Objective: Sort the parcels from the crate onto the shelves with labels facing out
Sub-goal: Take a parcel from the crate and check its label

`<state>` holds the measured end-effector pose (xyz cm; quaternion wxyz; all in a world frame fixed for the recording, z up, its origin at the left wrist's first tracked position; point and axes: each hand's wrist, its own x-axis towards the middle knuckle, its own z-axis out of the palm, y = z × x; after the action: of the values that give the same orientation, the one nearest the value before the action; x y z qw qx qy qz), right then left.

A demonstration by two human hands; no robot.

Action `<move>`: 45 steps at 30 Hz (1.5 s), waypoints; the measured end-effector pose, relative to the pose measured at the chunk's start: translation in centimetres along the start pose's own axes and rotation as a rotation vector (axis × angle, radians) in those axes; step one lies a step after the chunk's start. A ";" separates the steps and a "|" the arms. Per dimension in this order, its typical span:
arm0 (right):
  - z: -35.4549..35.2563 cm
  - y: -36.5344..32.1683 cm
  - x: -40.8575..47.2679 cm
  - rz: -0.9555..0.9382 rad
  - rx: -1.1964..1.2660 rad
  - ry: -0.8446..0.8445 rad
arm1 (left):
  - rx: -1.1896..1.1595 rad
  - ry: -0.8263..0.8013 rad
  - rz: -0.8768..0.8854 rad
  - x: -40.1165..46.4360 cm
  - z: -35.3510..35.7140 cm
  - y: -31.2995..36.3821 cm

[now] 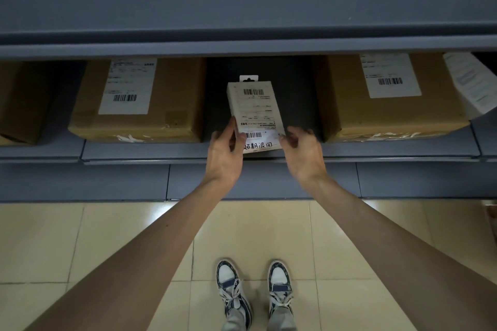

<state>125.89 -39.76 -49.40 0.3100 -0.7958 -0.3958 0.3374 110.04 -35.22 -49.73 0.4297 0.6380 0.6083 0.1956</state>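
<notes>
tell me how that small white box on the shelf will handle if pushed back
The small white box looks stiff and probably light: fingertips alone of the left hand steady it. Its thin, flat shape suggests it could tip if stood upright. Lying on the shelf, it should slide.

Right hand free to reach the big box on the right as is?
Probably yes. The right hand only touches the small white parcel at its corner, and open shelf lies between it and the box.
</notes>
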 end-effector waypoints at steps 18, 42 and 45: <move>0.5 4.0 0.6 0.034 0.165 0.020 | -0.126 0.033 0.003 -0.1 2.0 -1.7; -3.0 2.1 -2.5 0.295 0.594 -0.133 | -0.425 -0.467 -0.158 0.0 -6.0 -0.6; -3.7 2.1 -2.2 0.325 0.629 -0.208 | -0.413 -0.556 -0.173 0.6 -6.8 0.0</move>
<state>128.70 -43.52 -48.21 0.4399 -0.6756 -0.1705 0.5666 104.96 -32.51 -46.14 0.7137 0.5125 0.4676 0.0965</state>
